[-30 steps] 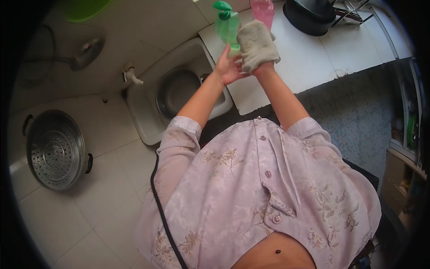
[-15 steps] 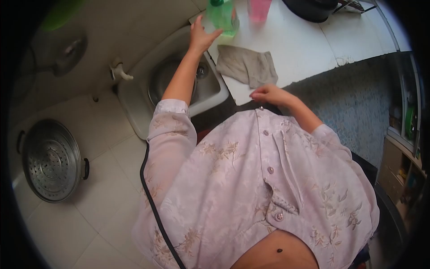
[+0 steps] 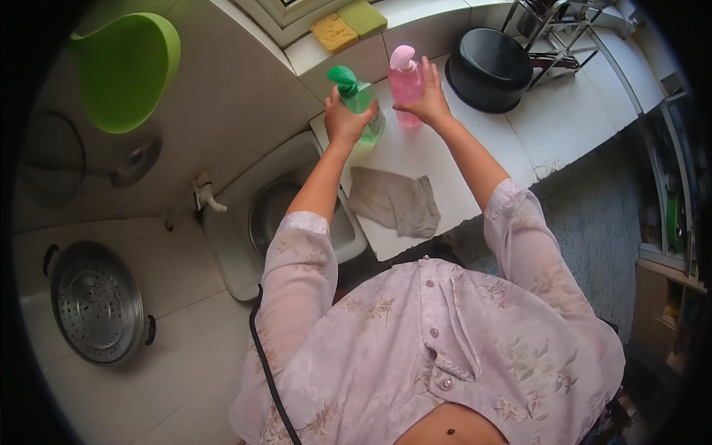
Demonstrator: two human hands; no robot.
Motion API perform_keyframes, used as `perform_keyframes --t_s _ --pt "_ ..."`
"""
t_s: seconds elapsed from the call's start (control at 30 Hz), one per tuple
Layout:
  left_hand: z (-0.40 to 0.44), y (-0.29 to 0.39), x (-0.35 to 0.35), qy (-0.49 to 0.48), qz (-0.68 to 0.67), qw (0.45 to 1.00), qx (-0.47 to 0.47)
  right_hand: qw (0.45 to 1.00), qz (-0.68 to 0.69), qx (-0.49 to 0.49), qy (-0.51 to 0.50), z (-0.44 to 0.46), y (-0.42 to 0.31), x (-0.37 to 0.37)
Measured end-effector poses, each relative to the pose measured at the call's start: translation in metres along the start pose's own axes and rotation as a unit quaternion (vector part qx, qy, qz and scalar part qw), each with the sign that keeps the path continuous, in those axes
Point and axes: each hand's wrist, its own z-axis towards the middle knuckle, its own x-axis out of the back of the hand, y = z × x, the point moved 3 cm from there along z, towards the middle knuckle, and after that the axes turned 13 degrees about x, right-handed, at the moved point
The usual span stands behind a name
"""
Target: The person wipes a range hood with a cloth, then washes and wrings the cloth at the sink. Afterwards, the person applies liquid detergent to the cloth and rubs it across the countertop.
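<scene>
green bottle: standing at the bench's sink-side far corner, the green bottle (image 3: 368,124) is sitting in the grasp of the left hand (image 3: 345,122), its long axis running up from the bench (image 3: 456,174) and appearing to lean towards the wall.

left fingers: curling about the bottle's upper body on the sink side, they are facing a thumb that is lying across the near side.

pink bottle: rising just to the right of the green one, the pink bottle (image 3: 406,93) is lying between the thumb and fingers of the right hand (image 3: 429,104), the nearer hand; its long axis is pointing almost straight away from the wearer, pump uppermost.

right fingers: reaching long and fairly straight up the bottle's right side, they are standing spread from the thumb, which is crossing low over the front; how firmly they are pressing, the view is not telling.

grey cloth: lying spread and creased nearer the body, the grey cloth (image 3: 393,202) is resting beside the sink (image 3: 231,256), by the bench's near corner, well apart from both hands.

far edge: beyond the right hand, a dark pot (image 3: 489,67) is sitting beside a metal rack (image 3: 567,63), while two sponges (image 3: 335,32) are resting on the ledge (image 3: 404,12) above.
</scene>
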Motion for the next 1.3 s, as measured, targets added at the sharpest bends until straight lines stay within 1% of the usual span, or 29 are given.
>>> perform_keyframes --t_s 0.07,0.13,0.2,0.27,0.33,0.37,0.4,0.47,0.53,0.57,0.6,0.63,0.67,0.7,0.73,0.77,0.83,0.87,0.9,0.93,1.0,1.03,1.07,1.13,1.17,1.2,1.23,1.27,1.3 --pt "0.01 0.006 -0.014 0.018 -0.033 0.999 -0.005 1.0 -0.016 0.022 -0.013 0.005 0.002 0.002" --pt "0.017 0.02 -0.03 0.024 -0.037 0.999 0.013 0.996 0.047 -0.006 -0.072 0.013 -0.001 0.01" --pt "0.026 0.032 -0.041 0.03 -0.04 0.998 0.034 0.997 0.041 0.007 -0.058 0.02 0.012 0.014" --pt "0.041 0.038 -0.053 -0.01 -0.025 1.0 0.011 0.998 0.038 0.014 -0.048 0.025 0.027 0.016" --pt "0.067 0.027 -0.075 -0.033 -0.051 0.994 -0.087 0.998 -0.027 0.046 0.037 0.038 0.047 0.017" --pt "0.072 0.029 -0.069 -0.171 -0.14 0.97 -0.099 0.996 -0.036 0.058 0.05 0.047 0.051 0.022" --pt "0.067 0.03 -0.055 -0.305 -0.232 0.919 -0.092 0.996 -0.041 0.061 0.053 0.042 0.049 0.029" --pt "0.054 -0.005 -0.059 -0.288 -0.041 0.955 -0.059 0.99 -0.133 -0.038 0.011 0.017 0.025 0.037" --pt "0.063 -0.075 -0.052 -0.351 0.124 0.928 -0.021 0.989 -0.129 -0.051 0.052 -0.002 0.028 0.037" --pt "0.041 -0.096 -0.041 -0.322 0.162 0.933 -0.008 0.962 -0.159 0.152 0.164 -0.026 0.05 0.029" --pt "0.009 -0.116 -0.03 -0.289 0.201 0.936 0.001 0.979 -0.06 0.147 0.125 -0.06 0.04 0.025" --pt "-0.016 -0.129 -0.02 -0.278 0.192 0.941 0.024 0.994 0.011 0.107 0.013 -0.092 0.041 0.015" --pt "-0.042 -0.141 -0.013 -0.27 0.182 0.944 0.048 0.992 0.012 0.111 -0.066 -0.118 0.031 0.009" --pt "-0.063 -0.151 -0.011 -0.235 0.162 0.958 0.013 0.983 0.013 0.112 -0.144 -0.142 0.022 0.003" --pt "-0.076 -0.156 -0.011 -0.196 0.139 0.97 -0.025 0.978 -0.001 0.108 -0.176 -0.16 0.02 -0.003" --pt "-0.084 -0.157 -0.014 -0.168 0.143 0.974 -0.046 0.98 -0.017 0.083 -0.181 -0.173 0.015 -0.007" --pt "-0.085 -0.157 -0.025 -0.157 0.105 0.98 -0.062 0.98 -0.035 0.052 -0.187 -0.186 0.011 -0.01" --pt "-0.085 -0.154 -0.029 -0.141 0.068 0.985 -0.077 0.972 -0.018 -0.026 -0.232 -0.184 0.01 -0.01" --pt "-0.083 -0.149 -0.031 -0.182 0.068 0.98 -0.036 0.956 -0.002 -0.104 -0.274 -0.184 0.012 -0.011" --pt "-0.077 -0.141 -0.03 -0.186 0.064 0.98 -0.039 0.956 -0.007 -0.108 -0.272 -0.184 0.013 -0.01" --pt "-0.059 -0.134 -0.039 -0.287 0.132 0.949 -0.006 0.96 -0.088 -0.098 -0.245 -0.178 0.028 -0.006" --pt "-0.049 -0.133 -0.04 -0.262 0.11 0.958 -0.037 0.98 -0.093 -0.058 -0.165 -0.178 0.04 -0.003" --pt "-0.041 -0.136 -0.045 -0.262 0.107 0.958 -0.043 0.981 -0.097 -0.059 -0.16 -0.176 0.041 0.003" --pt "-0.018 -0.139 -0.054 -0.236 0.016 0.972 -0.019 0.943 -0.011 -0.294 -0.154 -0.177 0.056 0.015" --pt "-0.011 -0.136 -0.056 -0.224 -0.03 0.974 -0.008 0.933 0.004 -0.325 -0.155 -0.18 0.057 0.016" --pt "-0.007 -0.132 -0.06 -0.227 -0.034 0.973 -0.019 0.934 0.0 -0.326 -0.144 -0.184 0.055 0.013" --pt "-0.005 -0.128 -0.062 -0.174 -0.025 0.984 -0.014 0.969 -0.055 -0.238 -0.048 -0.188 0.047 0.014" --pt "-0.007 -0.123 -0.061 -0.12 -0.016 0.993 -0.005 0.982 -0.11 -0.143 0.046 -0.189 0.03 0.018" --pt "-0.013 -0.119 -0.06 -0.123 -0.021 0.992 -0.011 0.973 -0.223 0.009 0.058 -0.184 0.008 0.02"
